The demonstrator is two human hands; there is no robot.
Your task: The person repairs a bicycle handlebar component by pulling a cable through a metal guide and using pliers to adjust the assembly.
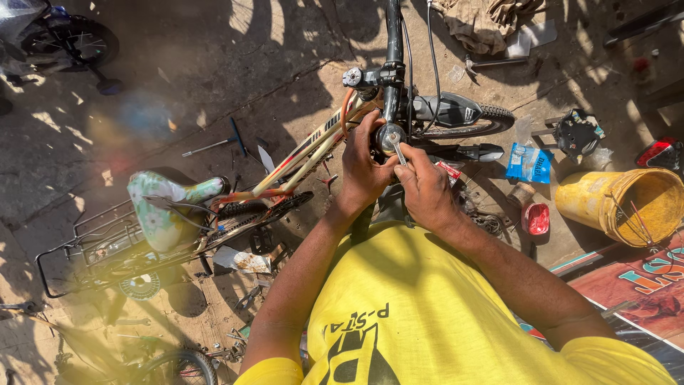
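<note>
two hands [395, 178], one wrench [399, 152], one bicycle [313, 146]

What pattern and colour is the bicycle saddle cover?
The saddle cover is pale green and white with a floral print, seen in the head view.

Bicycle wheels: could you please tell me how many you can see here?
4 at least: the front wheel beyond the hands, the rear wheel beside the saddle, one wheel at top left, and one wheel at the bottom edge. Others may be hidden.
</note>
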